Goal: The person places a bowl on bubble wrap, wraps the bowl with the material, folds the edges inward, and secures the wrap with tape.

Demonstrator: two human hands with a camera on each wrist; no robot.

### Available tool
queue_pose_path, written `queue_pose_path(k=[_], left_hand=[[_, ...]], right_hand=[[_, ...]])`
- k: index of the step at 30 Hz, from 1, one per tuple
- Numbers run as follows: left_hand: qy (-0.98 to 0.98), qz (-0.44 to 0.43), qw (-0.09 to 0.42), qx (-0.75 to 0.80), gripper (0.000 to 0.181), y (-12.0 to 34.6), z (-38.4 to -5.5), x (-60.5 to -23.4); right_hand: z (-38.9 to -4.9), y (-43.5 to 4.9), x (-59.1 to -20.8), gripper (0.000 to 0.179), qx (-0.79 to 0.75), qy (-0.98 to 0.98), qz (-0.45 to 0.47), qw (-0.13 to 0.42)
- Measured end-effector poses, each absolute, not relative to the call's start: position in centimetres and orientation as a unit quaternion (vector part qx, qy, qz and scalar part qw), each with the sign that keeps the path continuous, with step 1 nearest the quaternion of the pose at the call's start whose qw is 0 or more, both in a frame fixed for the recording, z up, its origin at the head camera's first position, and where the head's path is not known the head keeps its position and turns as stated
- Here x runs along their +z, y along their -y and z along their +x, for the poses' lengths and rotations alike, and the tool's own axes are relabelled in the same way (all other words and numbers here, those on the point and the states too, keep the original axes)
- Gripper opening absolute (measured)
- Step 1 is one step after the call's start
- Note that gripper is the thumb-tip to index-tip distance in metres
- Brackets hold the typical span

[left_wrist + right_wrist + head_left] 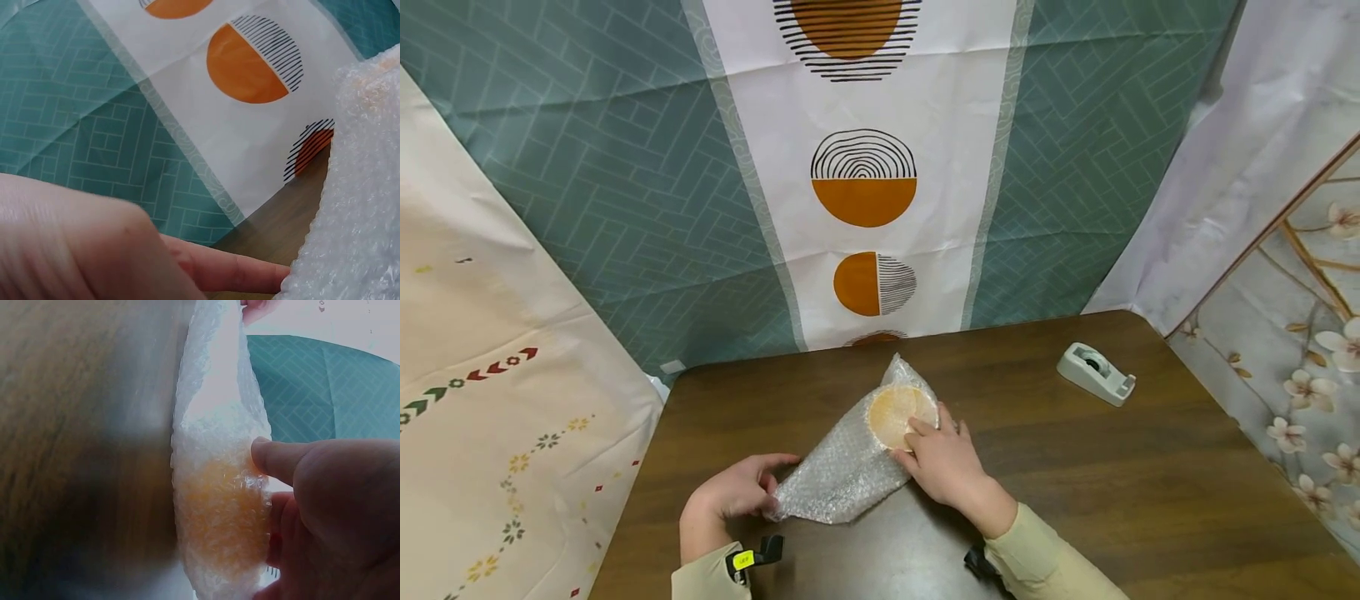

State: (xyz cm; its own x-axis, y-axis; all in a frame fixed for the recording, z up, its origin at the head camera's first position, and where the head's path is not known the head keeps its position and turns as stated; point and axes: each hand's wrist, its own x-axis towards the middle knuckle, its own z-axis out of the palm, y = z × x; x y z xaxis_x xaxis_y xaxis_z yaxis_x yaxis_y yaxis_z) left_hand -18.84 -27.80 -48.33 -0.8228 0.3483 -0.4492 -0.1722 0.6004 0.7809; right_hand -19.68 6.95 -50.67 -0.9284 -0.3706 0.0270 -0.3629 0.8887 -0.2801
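A sheet of clear bubble wrap (846, 462) lies slantwise on the table, rolled round a pale yellow round object (891, 412); its kind I cannot tell. The object's round face shows at the upper right end, and its orange-yellow colour comes through the bubble wrap (219, 506) in the right wrist view. My right hand (951, 467) holds that end, fingers over the round face and thumb (275, 459) against the wrap. At the narrow lower left end, my left hand (733, 496) pinches the wrap's corner, its index finger stretched out alongside.
A white tape dispenser (1096, 373) stands at the right back of the brown wooden table (1150, 492). Behind the table hangs a green and white patterned cloth (677, 208). Floral cloths hang at both sides.
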Motion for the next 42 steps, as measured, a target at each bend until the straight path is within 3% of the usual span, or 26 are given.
queue_pose_path(k=[14,25,34,38,42], left_hand=[[-0.816,0.089,0.309,0.480,0.068,28.7,-18.7,-48.7],[-0.809,0.100,0.308,0.491,0.071,29.7,-18.6,-49.1],[-0.757,0.204,0.285,0.552,0.072,30.2,-18.9,-48.1],[-0.739,0.249,0.262,0.569,0.063,30.3,-19.0,-47.9],[-0.735,0.280,0.228,0.574,0.041,30.4,-18.9,-47.8]], right_hand=[[-19.8,-6.7,-50.6,0.050,-0.140,-0.971,-0.191,0.017],[-19.7,-6.5,-50.7,0.049,-0.138,-0.971,-0.194,0.024],[-19.8,-6.5,-50.7,0.050,-0.140,-0.971,-0.194,-0.001],[-19.7,-6.5,-50.8,0.050,-0.142,-0.970,-0.195,-0.002],[-19.6,-6.5,-50.8,0.050,-0.144,-0.970,-0.197,0.000]])
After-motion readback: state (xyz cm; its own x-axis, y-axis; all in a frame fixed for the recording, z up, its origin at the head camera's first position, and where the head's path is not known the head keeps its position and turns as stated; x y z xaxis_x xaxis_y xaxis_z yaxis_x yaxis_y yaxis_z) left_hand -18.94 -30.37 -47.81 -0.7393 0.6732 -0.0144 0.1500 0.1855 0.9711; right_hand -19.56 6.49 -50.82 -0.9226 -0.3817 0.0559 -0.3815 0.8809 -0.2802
